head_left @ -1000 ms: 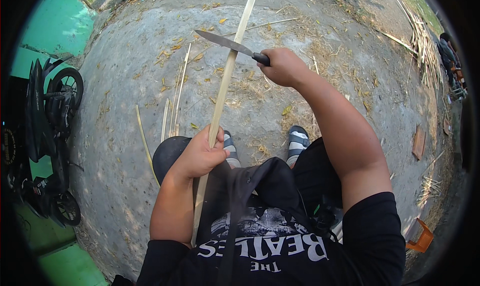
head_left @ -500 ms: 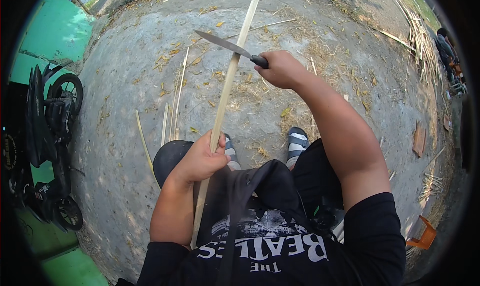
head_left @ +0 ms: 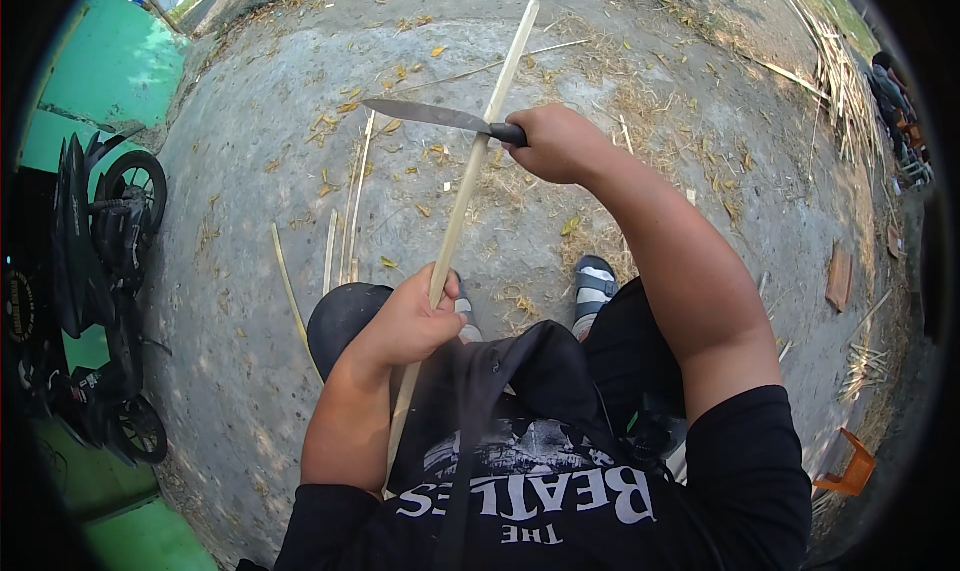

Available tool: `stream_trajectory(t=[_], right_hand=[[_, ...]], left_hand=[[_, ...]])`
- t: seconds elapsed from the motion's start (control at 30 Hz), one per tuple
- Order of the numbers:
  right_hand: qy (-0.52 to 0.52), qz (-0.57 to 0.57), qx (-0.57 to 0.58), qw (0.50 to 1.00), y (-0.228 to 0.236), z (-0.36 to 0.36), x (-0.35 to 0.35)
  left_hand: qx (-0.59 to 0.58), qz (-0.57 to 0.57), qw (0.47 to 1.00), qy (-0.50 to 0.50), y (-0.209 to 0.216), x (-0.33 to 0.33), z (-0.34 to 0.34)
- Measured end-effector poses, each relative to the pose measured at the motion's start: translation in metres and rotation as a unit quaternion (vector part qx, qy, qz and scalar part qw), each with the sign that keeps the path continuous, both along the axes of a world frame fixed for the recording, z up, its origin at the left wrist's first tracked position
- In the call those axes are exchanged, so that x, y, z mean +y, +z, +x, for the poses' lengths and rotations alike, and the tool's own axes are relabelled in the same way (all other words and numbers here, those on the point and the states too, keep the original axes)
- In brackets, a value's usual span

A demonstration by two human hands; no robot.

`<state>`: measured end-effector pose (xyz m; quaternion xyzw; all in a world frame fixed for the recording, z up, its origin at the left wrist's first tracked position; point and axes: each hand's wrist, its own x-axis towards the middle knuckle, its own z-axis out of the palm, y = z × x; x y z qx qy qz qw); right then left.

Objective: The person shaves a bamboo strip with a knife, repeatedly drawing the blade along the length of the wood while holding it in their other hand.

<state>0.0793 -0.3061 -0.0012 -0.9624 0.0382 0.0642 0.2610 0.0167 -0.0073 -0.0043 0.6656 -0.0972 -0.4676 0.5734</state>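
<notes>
A long, pale bamboo strip slants from beside my torso out over the ground. My left hand is closed around it in front of my left knee. In my right hand is the black handle of a large knife, gripped with the arm stretched forward. The blade lies across the strip, pointing left, and meets it close to the handle. My fingers hide the part of the strip inside my left fist, and the strip's near end runs behind my left forearm.
Thin bamboo strips lie on the concrete left of the held one. Dry leaves and shavings litter the ground. A large heap of strips is at far right, near a person. A black motorbike stands left, an orange plastic object lower right.
The knife has slid a little nearer along the strip, and its blade is now more level. The strip's far end has shifted right and nearer. My left hand has moved slightly right.
</notes>
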Motion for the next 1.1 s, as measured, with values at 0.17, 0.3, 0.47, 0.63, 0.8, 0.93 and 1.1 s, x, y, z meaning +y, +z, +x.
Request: stream_trajectory(t=[0.17, 0.3, 0.47, 0.63, 0.8, 0.93, 1.1], right_hand=[[0.021, -0.003, 0.020, 1.000, 0.005, 0.000, -0.005], [-0.054, 0.004, 0.022, 0.998, -0.014, 0.006, -0.037], [0.091, 0.022, 0.031, 0.995, -0.001, -0.002, 0.002], [0.145, 0.018, 0.017, 0.989, -0.006, -0.007, 0.017], [0.113, 0.021, -0.033, 0.993, -0.011, -0.004, 0.005], [0.140, -0.016, 0.016, 0.990, 0.009, -0.011, 0.022], [0.115, 0.117, 0.006, 0.986, 0.012, -0.014, 0.030]], left_hand=[[-0.027, -0.009, 1.000, -0.001, -0.007, 0.002, -0.001], [-0.041, 0.002, 0.999, 0.003, -0.008, 0.004, 0.002], [-0.061, -0.002, 0.998, 0.029, -0.008, 0.008, 0.008], [-0.067, -0.015, 0.997, 0.040, -0.010, 0.007, 0.009], [-0.031, -0.027, 0.998, 0.038, -0.010, 0.007, 0.012], [-0.040, -0.032, 0.997, 0.050, -0.009, 0.007, 0.012], [-0.034, -0.035, 0.998, 0.046, -0.006, 0.006, 0.010]])
